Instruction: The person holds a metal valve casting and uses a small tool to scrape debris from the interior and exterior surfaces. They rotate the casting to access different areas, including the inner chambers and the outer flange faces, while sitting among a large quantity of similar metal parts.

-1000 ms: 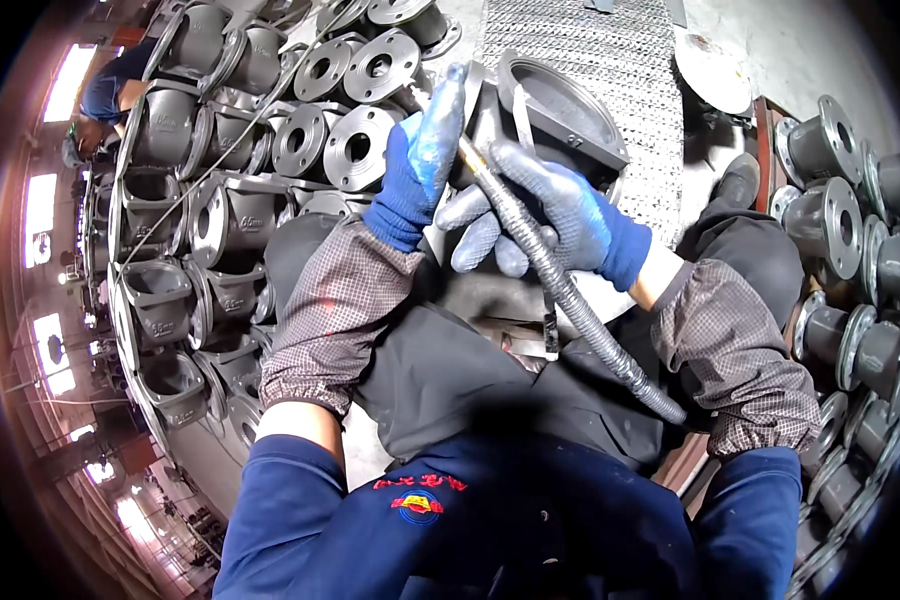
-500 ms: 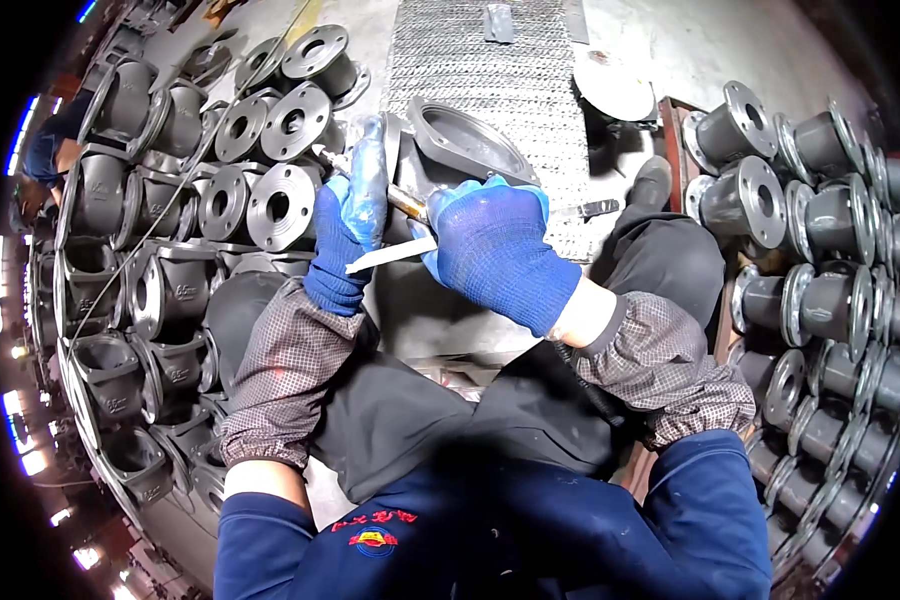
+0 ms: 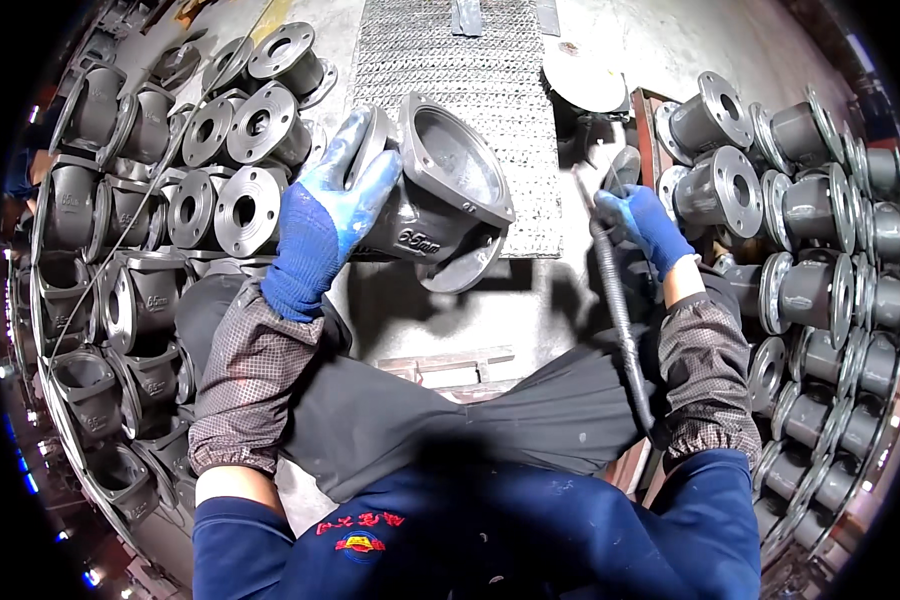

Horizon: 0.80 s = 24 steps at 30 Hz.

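A grey cast valve body (image 3: 430, 220) with a wide oval opening sits tilted at the near edge of the textured mat. My left hand (image 3: 335, 190), in a blue coated glove, grips its left round flange between thumb and fingers. Off to the right, my right hand (image 3: 645, 225), also gloved, has its fingers closed beside the upper end of a grey ribbed hose (image 3: 615, 290). What those fingers hold is blurred and partly hidden. The hose runs down along my right thigh.
Stacked grey flanged castings (image 3: 245, 210) line the left side, and more flanged castings (image 3: 810, 205) stand in rows on the right. A pale round disc (image 3: 585, 78) is beyond my right hand. The textured mat (image 3: 450, 70) stretches away ahead.
My hands were together over the casting with a brown-handled tool and a white strip; now they are apart. The left has taken the casting's flange; the right has moved to the hose. The casting has turned.
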Each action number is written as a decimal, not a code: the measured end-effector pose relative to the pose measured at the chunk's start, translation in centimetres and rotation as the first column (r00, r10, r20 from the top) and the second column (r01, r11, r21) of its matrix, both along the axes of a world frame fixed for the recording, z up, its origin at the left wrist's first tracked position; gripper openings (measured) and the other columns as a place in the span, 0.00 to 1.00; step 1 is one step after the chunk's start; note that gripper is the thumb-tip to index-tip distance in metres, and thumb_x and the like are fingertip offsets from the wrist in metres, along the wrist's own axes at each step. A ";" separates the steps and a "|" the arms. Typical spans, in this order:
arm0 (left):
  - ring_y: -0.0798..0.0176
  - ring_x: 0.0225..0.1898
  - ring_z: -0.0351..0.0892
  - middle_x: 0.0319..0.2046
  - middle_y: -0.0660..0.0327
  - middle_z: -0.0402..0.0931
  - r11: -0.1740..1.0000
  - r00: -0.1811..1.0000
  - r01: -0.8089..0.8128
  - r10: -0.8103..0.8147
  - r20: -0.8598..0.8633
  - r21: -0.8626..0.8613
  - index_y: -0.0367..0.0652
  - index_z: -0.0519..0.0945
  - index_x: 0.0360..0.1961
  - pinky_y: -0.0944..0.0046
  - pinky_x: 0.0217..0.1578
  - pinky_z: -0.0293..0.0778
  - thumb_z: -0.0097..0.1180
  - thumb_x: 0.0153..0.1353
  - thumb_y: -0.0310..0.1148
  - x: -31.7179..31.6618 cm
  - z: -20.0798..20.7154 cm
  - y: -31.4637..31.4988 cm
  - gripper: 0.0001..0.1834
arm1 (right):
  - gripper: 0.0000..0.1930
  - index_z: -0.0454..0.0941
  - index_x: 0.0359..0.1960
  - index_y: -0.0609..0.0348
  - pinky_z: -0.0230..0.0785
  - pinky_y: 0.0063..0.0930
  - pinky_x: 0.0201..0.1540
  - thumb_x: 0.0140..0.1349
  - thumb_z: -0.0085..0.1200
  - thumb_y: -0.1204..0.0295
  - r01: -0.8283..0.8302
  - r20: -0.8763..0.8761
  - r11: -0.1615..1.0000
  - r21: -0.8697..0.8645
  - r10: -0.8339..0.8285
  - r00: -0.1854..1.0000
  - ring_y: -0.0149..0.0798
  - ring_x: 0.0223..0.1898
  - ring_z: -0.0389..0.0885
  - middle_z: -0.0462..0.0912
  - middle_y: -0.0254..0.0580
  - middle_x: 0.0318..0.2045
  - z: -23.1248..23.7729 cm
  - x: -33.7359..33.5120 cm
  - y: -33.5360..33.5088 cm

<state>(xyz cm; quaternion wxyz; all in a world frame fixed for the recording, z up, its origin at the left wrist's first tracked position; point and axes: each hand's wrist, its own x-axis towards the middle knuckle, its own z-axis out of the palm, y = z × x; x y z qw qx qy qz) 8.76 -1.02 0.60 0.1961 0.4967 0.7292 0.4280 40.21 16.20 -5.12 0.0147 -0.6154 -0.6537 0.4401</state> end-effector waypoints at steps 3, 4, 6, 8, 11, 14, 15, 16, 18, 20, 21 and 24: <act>0.60 0.54 0.71 0.53 0.48 0.70 0.997 0.998 0.063 -0.063 -0.010 0.040 0.35 0.67 0.57 0.67 0.52 0.66 0.58 0.55 0.39 0.0 0.2 0.2 0.30 | 0.17 0.65 0.52 0.64 0.72 0.23 0.28 0.61 0.45 0.74 0.137 -0.389 0.947 -0.292 -0.249 0.887 0.34 0.27 0.79 0.79 0.46 0.35 0.3 0.1 -0.3; 0.60 0.54 0.71 0.53 0.48 0.70 0.997 0.998 0.063 -0.063 -0.007 0.038 0.35 0.67 0.57 0.67 0.52 0.66 0.58 0.55 0.39 0.0 0.4 0.1 0.30 | 0.18 0.64 0.53 0.64 0.72 0.23 0.28 0.61 0.44 0.76 0.108 -0.446 0.950 -0.293 -0.236 0.863 0.34 0.27 0.79 0.79 0.47 0.36 1.1 -0.4 -0.5; 0.60 0.55 0.70 0.55 0.48 0.68 0.999 0.995 0.049 -0.047 0.088 -0.014 0.36 0.67 0.57 0.67 0.53 0.65 0.58 0.55 0.38 0.1 0.7 0.1 0.30 | 0.19 0.66 0.51 0.66 0.66 0.18 0.22 0.63 0.48 0.68 0.015 -0.553 0.948 -0.317 -0.197 0.810 0.31 0.25 0.77 0.80 0.46 0.32 0.1 -0.6 -0.7; 0.61 0.55 0.70 0.55 0.48 0.68 0.999 0.999 0.037 -0.037 0.038 0.023 0.37 0.67 0.57 0.67 0.53 0.65 0.58 0.56 0.38 -0.3 -0.2 0.2 0.29 | 0.20 0.65 0.52 0.67 0.66 0.18 0.21 0.64 0.48 0.65 -0.157 -0.563 0.896 -0.416 -0.118 0.818 0.32 0.22 0.76 0.79 0.50 0.33 0.7 -0.5 -0.1; 0.64 0.54 0.69 0.55 0.50 0.69 0.998 0.998 0.061 -0.061 0.015 -0.009 0.38 0.67 0.57 0.68 0.53 0.65 0.58 0.56 0.39 0.0 0.3 0.3 0.29 | 0.21 0.61 0.55 0.63 0.67 0.20 0.22 0.64 0.46 0.66 -0.132 -0.484 0.853 -0.505 -0.153 0.862 0.32 0.25 0.77 0.77 0.49 0.38 1.0 -0.8 2.2; 0.63 0.56 0.68 0.55 0.50 0.69 0.993 0.993 0.113 -0.111 -0.042 0.041 0.38 0.67 0.57 0.68 0.54 0.63 0.57 0.56 0.37 -0.7 -0.1 0.0 0.28 | 0.18 0.62 0.53 0.62 0.75 0.26 0.32 0.60 0.43 0.77 -0.002 -0.430 0.928 -0.373 -0.171 0.887 0.35 0.33 0.79 0.76 0.48 0.40 0.1 -0.5 2.5; 0.63 0.56 0.68 0.55 0.50 0.69 0.993 0.993 0.110 -0.108 -0.037 0.043 0.38 0.67 0.57 0.68 0.54 0.63 0.57 0.56 0.37 -0.7 0.0 0.1 0.28 | 0.19 0.63 0.53 0.61 0.76 0.31 0.32 0.58 0.40 0.79 0.119 -0.320 0.917 -0.381 -0.252 0.913 0.36 0.30 0.79 0.77 0.46 0.38 -0.6 -0.5 1.8; 0.63 0.56 0.68 0.55 0.50 0.69 0.997 0.997 0.080 -0.080 0.010 0.022 0.38 0.67 0.58 0.68 0.54 0.63 0.57 0.56 0.36 -0.6 0.3 0.0 0.28 | 0.16 0.65 0.51 0.59 0.76 0.34 0.29 0.60 0.43 0.78 0.096 -0.288 0.954 -0.283 -0.180 0.940 0.37 0.27 0.79 0.78 0.45 0.35 -1.7 0.0 1.8; 0.63 0.56 0.67 0.55 0.50 0.68 0.998 0.986 0.056 -0.062 0.154 0.042 0.38 0.67 0.58 0.68 0.55 0.62 0.57 0.57 0.34 -0.8 -0.5 0.2 0.28 | 0.14 0.66 0.47 0.61 0.75 0.33 0.27 0.60 0.47 0.76 0.126 -0.202 0.965 -0.229 -0.174 0.964 0.37 0.26 0.80 0.78 0.45 0.31 -1.5 -0.1 3.0; 0.64 0.55 0.68 0.54 0.49 0.69 0.998 0.995 0.056 -0.057 0.080 0.015 0.38 0.67 0.58 0.69 0.54 0.63 0.57 0.57 0.33 -0.2 0.3 0.5 0.28 | 0.13 0.66 0.44 0.62 0.75 0.34 0.27 0.59 0.52 0.74 0.000 -0.236 0.997 -0.077 -0.018 0.972 0.38 0.27 0.80 0.78 0.45 0.28 -3.5 1.7 5.8; 0.66 0.54 0.68 0.53 0.49 0.70 0.998 0.974 0.047 -0.035 0.222 -0.049 0.37 0.67 0.58 0.69 0.54 0.63 0.57 0.57 0.32 0.0 1.2 0.3 0.27 | 0.17 0.68 0.49 0.63 0.78 0.34 0.32 0.59 0.52 0.74 0.029 -0.171 0.992 -0.124 -0.050 0.984 0.37 0.32 0.80 0.78 0.44 0.35 -2.1 0.5 5.7; 0.67 0.53 0.69 0.52 0.50 0.71 0.997 0.997 0.077 -0.076 -0.021 0.016 0.36 0.68 0.57 0.71 0.53 0.64 0.57 0.57 0.30 -0.8 0.4 -0.1 0.26 | 0.16 0.67 0.50 0.64 0.77 0.31 0.33 0.59 0.48 0.78 0.126 -0.303 0.898 -0.423 -0.271 0.914 0.36 0.32 0.80 0.78 0.43 0.33 -4.0 0.9 6.3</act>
